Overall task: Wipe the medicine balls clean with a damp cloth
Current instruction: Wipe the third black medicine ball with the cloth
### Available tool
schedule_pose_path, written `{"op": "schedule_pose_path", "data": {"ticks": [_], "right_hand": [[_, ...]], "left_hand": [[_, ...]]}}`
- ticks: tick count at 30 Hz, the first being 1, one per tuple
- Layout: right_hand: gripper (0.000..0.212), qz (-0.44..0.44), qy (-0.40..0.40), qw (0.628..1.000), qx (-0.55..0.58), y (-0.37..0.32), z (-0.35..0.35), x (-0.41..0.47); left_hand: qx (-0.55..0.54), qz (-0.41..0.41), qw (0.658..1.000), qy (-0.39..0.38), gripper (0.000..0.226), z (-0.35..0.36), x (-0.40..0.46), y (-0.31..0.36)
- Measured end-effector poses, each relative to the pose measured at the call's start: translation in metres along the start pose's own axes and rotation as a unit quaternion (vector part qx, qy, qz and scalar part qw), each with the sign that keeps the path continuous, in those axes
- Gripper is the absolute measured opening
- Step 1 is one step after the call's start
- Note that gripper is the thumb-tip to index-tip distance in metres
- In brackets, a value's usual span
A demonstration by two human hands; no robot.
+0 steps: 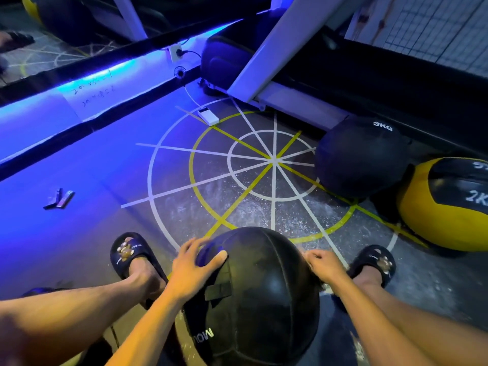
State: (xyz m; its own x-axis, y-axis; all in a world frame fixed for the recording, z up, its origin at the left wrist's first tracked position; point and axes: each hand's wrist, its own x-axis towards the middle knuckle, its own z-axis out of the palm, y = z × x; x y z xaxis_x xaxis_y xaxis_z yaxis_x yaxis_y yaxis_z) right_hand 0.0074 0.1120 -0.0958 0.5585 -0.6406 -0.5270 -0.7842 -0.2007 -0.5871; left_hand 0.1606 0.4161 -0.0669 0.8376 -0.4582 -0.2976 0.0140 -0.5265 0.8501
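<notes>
Treadmill [277,83], white-framed, stands far beyond the black medicine ball [253,291], its front foot at the edge of the painted target circle [274,159] on the floor; parked there, probably to leave the floor in front open.

Black medicine ball sits on the floor between the person's two slippered feet, close in under the body. Likely so both arms reach round it without stretching. Printed letters show low on its near side.

3KG ball [361,157], black, lies well beyond and to the right of the held ball, against the treadmill base. Yellow-and-black ball [443,207] touches or nearly touches it, further right. Both seem to be waiting their turn or set aside; cannot tell which.

Left hand [195,265] is spread over the upper left of the held ball, fingers curled over a dark blue cloth [211,253] and pressing it to the leather: the wiping hand, by the look of it.

Right hand [323,264] is on the ball's right shoulder, fingers curled in against the surface, apparently bracing the ball so it does not roll. Whether it pinches a seam, cannot tell.

Power bank [208,116], white, lies on the floor far beyond the ball, cabled toward the wall socket.
</notes>
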Motion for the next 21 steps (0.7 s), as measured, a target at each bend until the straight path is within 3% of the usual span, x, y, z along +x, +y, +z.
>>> {"op": "schedule_pose_path", "data": {"ticks": [2,4,6,11,15,17,21], "right_hand": [[0.049,0.022,0.013,0.999,0.046,0.018,0.001,-0.014],[0.043,0.052,0.019,0.994,0.09,0.028,0.003,-0.027],[0.041,0.064,0.036,0.99,0.123,0.038,0.009,-0.036],[0.024,0.064,0.064,0.972,0.216,0.041,0.02,-0.053],[0.023,0.058,0.071,0.946,0.31,0.022,0.026,-0.055],[0.022,0.05,0.062,0.933,0.351,0.012,0.03,-0.05],[0.025,-0.024,0.032,0.941,0.337,-0.009,0.039,-0.063]], "left_hand": [[-0.089,-0.124,0.986,-0.061,0.104,-0.004,-0.01,-0.001],[-0.186,-0.164,0.961,-0.121,0.093,-0.003,-0.02,0.002],[-0.188,-0.158,0.962,-0.118,0.093,-0.003,-0.024,-0.001],[-0.197,-0.131,0.97,-0.062,0.12,-0.001,-0.023,-0.005],[-0.193,-0.068,0.978,-0.024,0.108,-0.013,-0.019,0.004],[-0.152,-0.044,0.987,0.002,0.107,-0.024,-0.012,0.007],[-0.019,-0.026,0.999,0.008,0.123,-0.037,-0.004,0.017]]}}
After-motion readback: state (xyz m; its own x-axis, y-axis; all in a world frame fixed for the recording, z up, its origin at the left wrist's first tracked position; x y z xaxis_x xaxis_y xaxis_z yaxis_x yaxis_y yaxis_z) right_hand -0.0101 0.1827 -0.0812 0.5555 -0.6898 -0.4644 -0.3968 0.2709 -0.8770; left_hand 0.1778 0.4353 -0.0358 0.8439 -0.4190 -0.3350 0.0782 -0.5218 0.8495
